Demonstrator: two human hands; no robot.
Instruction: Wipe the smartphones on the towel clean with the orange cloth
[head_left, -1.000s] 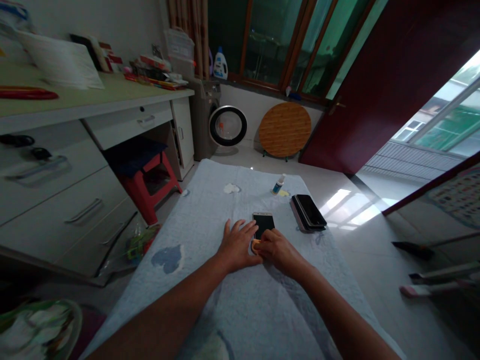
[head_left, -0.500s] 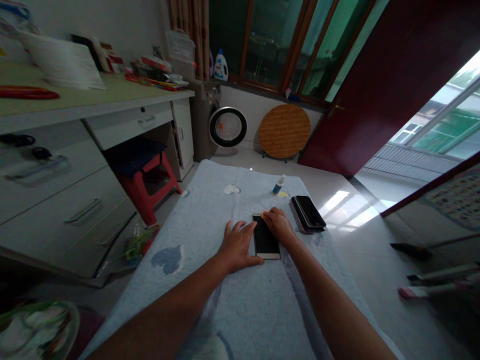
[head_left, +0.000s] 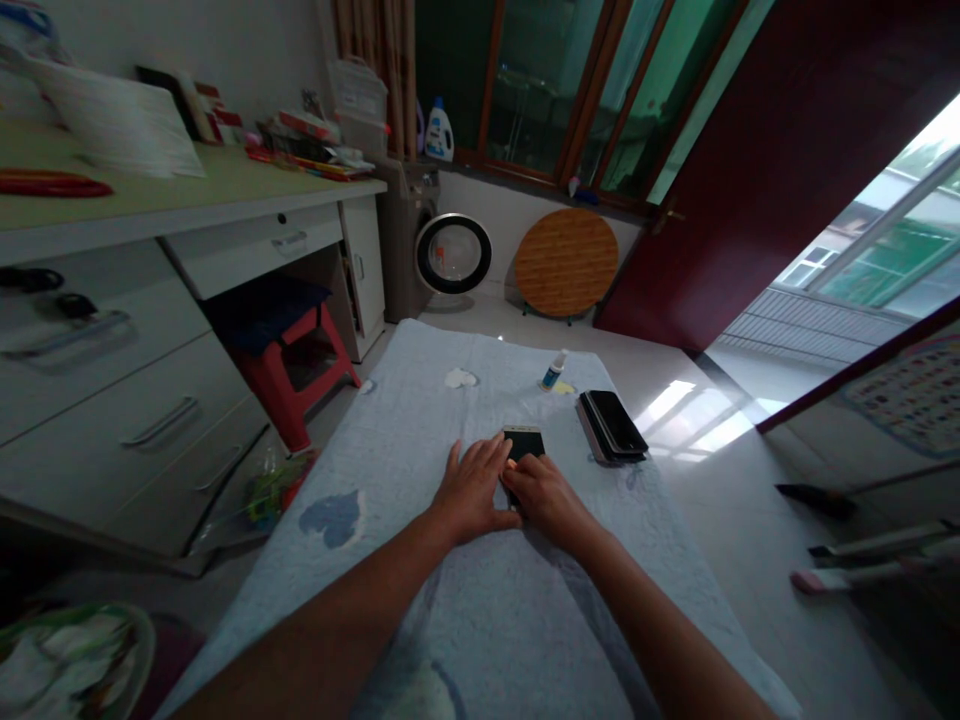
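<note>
while left hand [head_left: 472,490] lies flat, fingers spread, steadying phone [head_left: 524,441] | right hand [head_left: 546,493] fingers together, rubbing screen | next likely: even strokes toward far edge

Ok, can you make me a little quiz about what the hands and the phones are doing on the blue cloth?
1. True or false: the left hand lies flat beside the phone on the cloth.
2. What does the right hand cover? A) the near end of the phone B) the small bottle C) the white wad
3. Fill in: the stacked phones lie to the ____ of the phone under the hands.

Key: 1 true. 2 A. 3 right. A small orange thing shows between the fingers, too small to name.
</note>
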